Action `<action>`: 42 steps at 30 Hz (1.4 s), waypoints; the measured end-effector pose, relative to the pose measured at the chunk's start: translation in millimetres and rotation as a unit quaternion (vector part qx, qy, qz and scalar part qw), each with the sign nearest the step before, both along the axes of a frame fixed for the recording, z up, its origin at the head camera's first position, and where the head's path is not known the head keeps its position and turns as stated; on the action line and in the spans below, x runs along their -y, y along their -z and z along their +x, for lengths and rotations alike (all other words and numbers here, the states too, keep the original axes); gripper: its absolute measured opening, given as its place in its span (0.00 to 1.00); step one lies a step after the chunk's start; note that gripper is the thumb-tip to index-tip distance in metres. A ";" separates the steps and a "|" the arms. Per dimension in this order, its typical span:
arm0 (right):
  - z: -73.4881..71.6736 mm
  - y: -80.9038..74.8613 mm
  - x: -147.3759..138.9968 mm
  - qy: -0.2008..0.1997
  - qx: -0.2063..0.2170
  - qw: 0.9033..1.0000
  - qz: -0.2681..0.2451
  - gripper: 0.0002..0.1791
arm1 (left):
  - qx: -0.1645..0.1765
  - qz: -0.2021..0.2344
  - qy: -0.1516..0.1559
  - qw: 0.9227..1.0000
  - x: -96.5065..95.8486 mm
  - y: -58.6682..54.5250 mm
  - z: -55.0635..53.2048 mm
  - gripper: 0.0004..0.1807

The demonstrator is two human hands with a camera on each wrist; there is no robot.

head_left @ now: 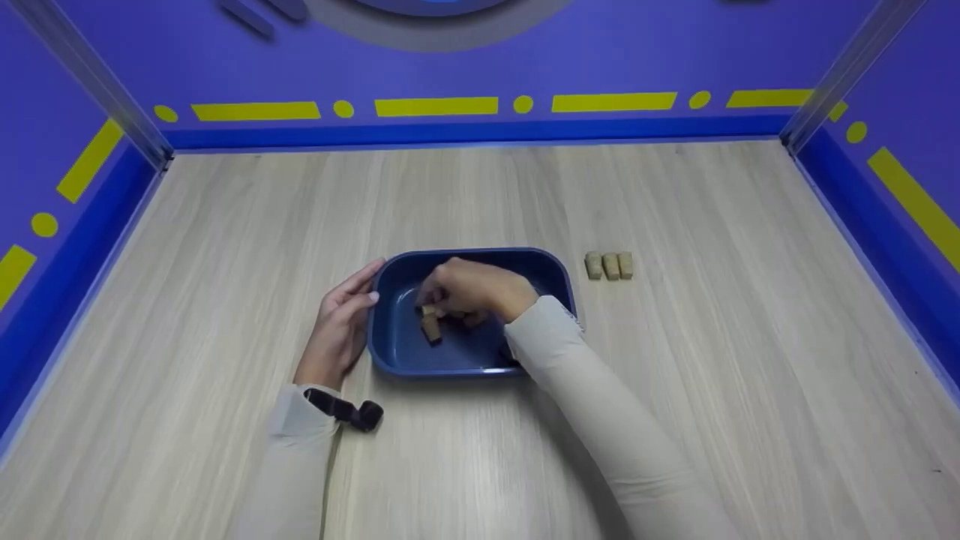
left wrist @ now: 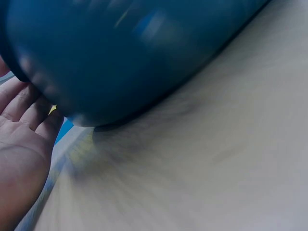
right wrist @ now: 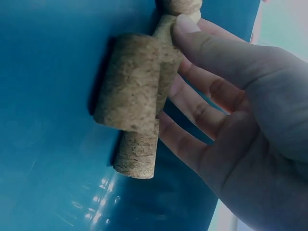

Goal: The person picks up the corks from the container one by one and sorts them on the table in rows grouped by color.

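Observation:
A dark blue rectangular basin [head_left: 405,360] with rounded corners stands on the table. My left hand [head_left: 341,322] holds its left side, thumb at the rim and fingers along the outer wall. Inside the basin, my right hand [head_left: 469,289] pinches a cork [right wrist: 168,62] between thumb and fingers. Beside the held one, a thicker-looking cork [right wrist: 129,84] appears close to the right wrist camera, and another cork [right wrist: 137,156] shows below it. One more cork [right wrist: 182,6] is cut off at the top. From the head, the right hand partly hides the corks.
Three corks [head_left: 611,265] stand side by side in a row on the wooden table [head_left: 712,375], right of the basin. Purple-blue panels [head_left: 480,67] with yellow marks enclose the table at the back and both sides. A black strap with a small camera [head_left: 352,411] is on the left wrist.

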State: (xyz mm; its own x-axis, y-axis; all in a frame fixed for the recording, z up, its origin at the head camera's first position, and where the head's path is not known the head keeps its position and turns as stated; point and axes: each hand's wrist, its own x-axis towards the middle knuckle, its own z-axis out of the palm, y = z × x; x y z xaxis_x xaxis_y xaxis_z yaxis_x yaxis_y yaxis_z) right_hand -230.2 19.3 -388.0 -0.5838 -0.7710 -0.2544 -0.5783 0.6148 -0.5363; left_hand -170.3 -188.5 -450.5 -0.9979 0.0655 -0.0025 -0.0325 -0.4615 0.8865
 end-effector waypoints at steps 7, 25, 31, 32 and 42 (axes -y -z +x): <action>1.1 -2.3 -3.2 0.015 0.029 0.999 -0.023 0.17 | -0.005 0.001 0.005 1.000 -0.9 0.8 -0.8 0.29; -4.9 -17.1 -12.8 -0.028 -0.045 0.994 -0.094 0.14 | -0.017 0.017 0.016 1.000 -0.1 2.6 0.0 0.29; -3.3 -28.5 -20.9 -0.017 -0.056 0.993 -0.097 0.18 | -0.028 0.017 0.013 0.999 1.6 4.2 -1.9 0.27; -3.1 -30.4 -22.5 -0.014 -0.058 0.994 -0.095 0.20 | -0.028 0.018 0.013 0.999 1.8 4.5 -2.1 0.27; -5.2 -44.1 -39.6 0.017 -0.056 0.995 -0.082 0.26 | -0.014 0.004 0.005 1.000 1.7 3.6 -1.4 0.29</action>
State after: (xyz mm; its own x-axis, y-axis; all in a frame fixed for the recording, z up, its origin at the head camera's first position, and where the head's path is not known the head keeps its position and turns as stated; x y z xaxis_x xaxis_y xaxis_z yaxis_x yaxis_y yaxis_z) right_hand -235.4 58.9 -343.9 -0.6272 -0.7766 -0.0594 -0.6210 0.5446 -0.5637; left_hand -171.7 -190.1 -454.1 -0.9968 0.0758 0.0264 -0.0122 -0.4688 0.8832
